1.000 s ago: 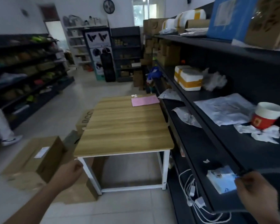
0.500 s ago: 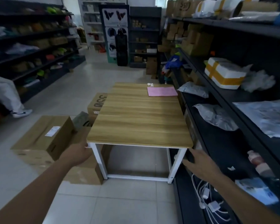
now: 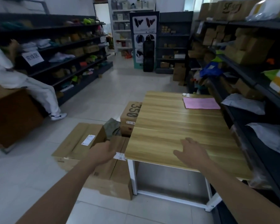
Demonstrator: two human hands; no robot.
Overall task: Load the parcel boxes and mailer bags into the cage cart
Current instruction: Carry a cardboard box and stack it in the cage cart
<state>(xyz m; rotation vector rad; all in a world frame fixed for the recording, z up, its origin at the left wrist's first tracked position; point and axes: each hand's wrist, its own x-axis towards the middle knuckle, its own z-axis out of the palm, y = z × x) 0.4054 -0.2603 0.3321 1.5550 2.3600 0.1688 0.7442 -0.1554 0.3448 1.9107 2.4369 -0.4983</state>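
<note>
Parcel boxes (image 3: 78, 143) on tiled floor (image 3: 120, 88) beside wooden table (image 3: 176, 123).

Left hand (image 3: 102, 153) hides its own fingertips; table (image 3: 176, 126) covers part of the box (image 3: 110, 178).

table (image 3: 176, 126): pink sheet (image 3: 200, 103) | floor (image 3: 120, 88): cardboard boxes (image 3: 78, 141) | shelf (image 3: 249, 120): mailer bags (image 3: 244, 103)

Dim, soft daylight from a far window; motion-blurred, edges bowed.
</note>
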